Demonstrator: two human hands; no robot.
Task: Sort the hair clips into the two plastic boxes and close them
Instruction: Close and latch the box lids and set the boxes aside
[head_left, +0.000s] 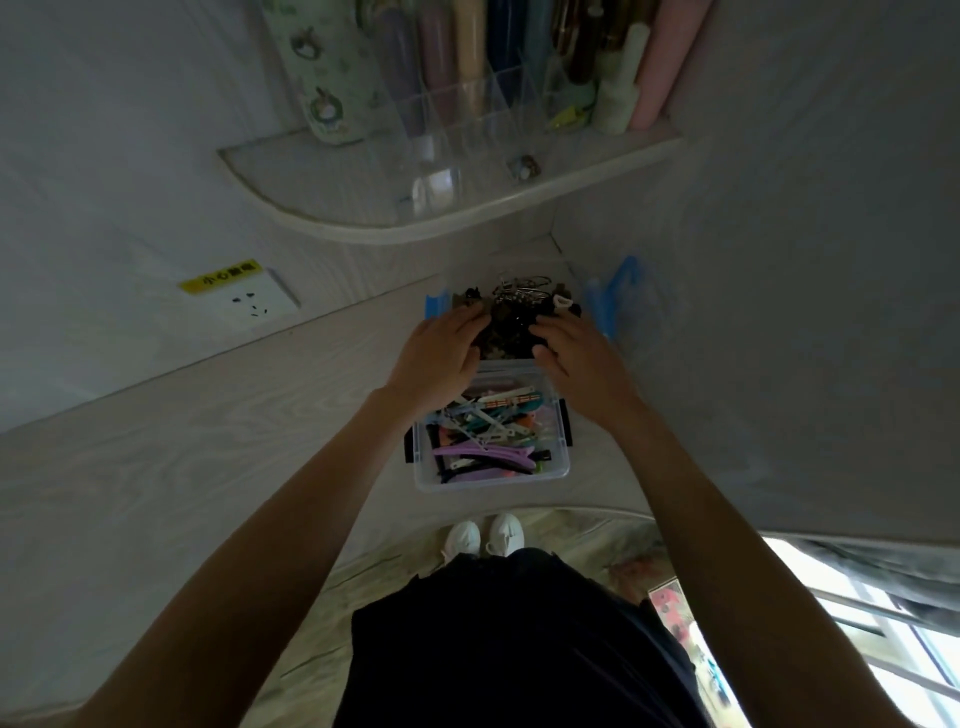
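Hair clips (485, 434) in mixed colours fill the near clear box (519, 475) on the counter (208, 441). Both hands, left (439, 353) and right (574, 353), rest with relaxed fingers on the dark clips (511, 327) heaped in the far box (434, 304).

Dim, soft footage; daylight glares at lower right, edges fisheye-warped.

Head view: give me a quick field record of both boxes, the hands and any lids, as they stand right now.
near box: clear, black latches, open, holds long coloured clips
far box: blue latches, open, heaped with dark and metal clips
left hand: on the dark clips, fingers bent; grip unclear
right hand: on the dark clips, fingers bent; grip unclear
lid: clear, blue latches, right of far box
lids on boxes: none
surface: pale wood counter
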